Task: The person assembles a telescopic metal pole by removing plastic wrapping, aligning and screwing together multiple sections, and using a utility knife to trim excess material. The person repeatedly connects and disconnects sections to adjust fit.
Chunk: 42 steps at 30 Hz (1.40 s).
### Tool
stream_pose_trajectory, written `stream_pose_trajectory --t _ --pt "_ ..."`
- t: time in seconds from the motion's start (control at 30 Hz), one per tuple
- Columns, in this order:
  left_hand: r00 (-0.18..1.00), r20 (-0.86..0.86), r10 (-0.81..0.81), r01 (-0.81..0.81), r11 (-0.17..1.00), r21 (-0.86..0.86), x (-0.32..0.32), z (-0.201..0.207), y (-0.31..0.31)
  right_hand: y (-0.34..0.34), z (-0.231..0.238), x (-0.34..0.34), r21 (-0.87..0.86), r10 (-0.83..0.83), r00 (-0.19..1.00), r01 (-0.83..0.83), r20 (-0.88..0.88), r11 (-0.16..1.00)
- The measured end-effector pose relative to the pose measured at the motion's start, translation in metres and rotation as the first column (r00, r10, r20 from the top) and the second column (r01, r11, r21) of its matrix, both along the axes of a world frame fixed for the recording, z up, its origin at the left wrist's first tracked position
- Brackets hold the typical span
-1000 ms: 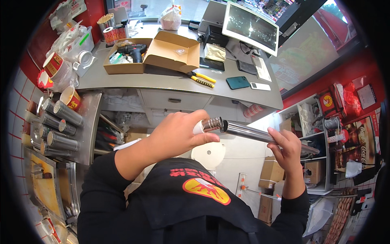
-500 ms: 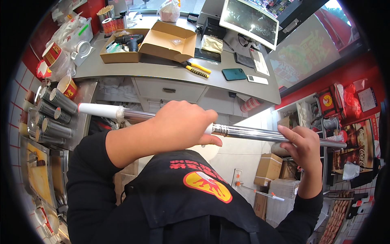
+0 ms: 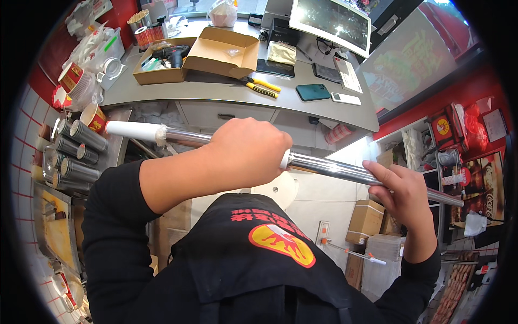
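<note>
A long chrome metal pole (image 3: 334, 168) lies across in front of my body, tilted down toward the right. Its left part ends in a white sleeve (image 3: 132, 130) with a red rim, wrapped at its inner edge with something clear. My left hand (image 3: 251, 148) is closed around the pole near its middle, and a white collar (image 3: 285, 159) peeks out beside the fingers. Farther right, my right hand (image 3: 402, 197) grips the chrome tube between thumb and fingers, the index finger stretched along it. The right end of the pole sticks out past that hand.
On the grey counter (image 3: 205, 93) ahead are a cardboard box (image 3: 226, 51), a power drill (image 3: 174, 55), yellow-handled pliers (image 3: 263, 86), a phone (image 3: 312, 92) and a monitor (image 3: 332, 24). Metal canisters (image 3: 78, 167) stand left; cartons (image 3: 365, 221) sit on the floor at right.
The ribbed metal end beside the white collar no longer shows; the chrome tube now meets the collar directly. My left hand has risen slightly, and my right hand has shifted a little down and right.
</note>
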<state>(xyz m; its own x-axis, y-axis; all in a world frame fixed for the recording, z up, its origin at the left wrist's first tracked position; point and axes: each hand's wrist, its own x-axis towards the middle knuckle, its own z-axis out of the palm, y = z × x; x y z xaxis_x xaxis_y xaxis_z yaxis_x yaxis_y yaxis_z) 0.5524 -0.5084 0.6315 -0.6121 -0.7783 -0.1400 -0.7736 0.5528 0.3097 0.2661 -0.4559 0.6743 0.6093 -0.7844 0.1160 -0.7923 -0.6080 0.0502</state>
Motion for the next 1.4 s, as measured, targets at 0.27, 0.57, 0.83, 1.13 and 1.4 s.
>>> stream_pose_trajectory --t 0.27,0.57,0.83,1.13,1.4 --pt "0.995 0.091 0.027 -0.023 0.999 -0.048 -0.001 0.009 -0.001 -0.002 -0.003 0.007 0.192 -0.04 0.994 0.019 0.104 0.981" --pt "0.999 0.035 0.001 0.009 0.957 -0.291 0.006 -0.014 -0.005 -0.001 -0.01 0.029 0.614 -0.304 0.921 0.097 0.244 0.784" --pt "0.978 -0.027 -0.209 0.135 0.721 -0.68 0.022 -0.029 -0.022 0.006 -0.029 0.043 0.887 -0.55 0.779 -0.018 0.302 0.461" --pt "0.914 -0.048 -0.403 0.195 0.541 -0.818 0.027 -0.019 -0.039 0.016 -0.018 0.059 0.982 -0.708 0.697 -0.186 0.115 -0.023" --pt "0.877 -0.092 -0.472 0.178 0.496 -0.85 0.026 -0.016 -0.047 0.021 -0.024 0.063 0.913 -0.723 0.669 -0.382 0.169 -0.14"
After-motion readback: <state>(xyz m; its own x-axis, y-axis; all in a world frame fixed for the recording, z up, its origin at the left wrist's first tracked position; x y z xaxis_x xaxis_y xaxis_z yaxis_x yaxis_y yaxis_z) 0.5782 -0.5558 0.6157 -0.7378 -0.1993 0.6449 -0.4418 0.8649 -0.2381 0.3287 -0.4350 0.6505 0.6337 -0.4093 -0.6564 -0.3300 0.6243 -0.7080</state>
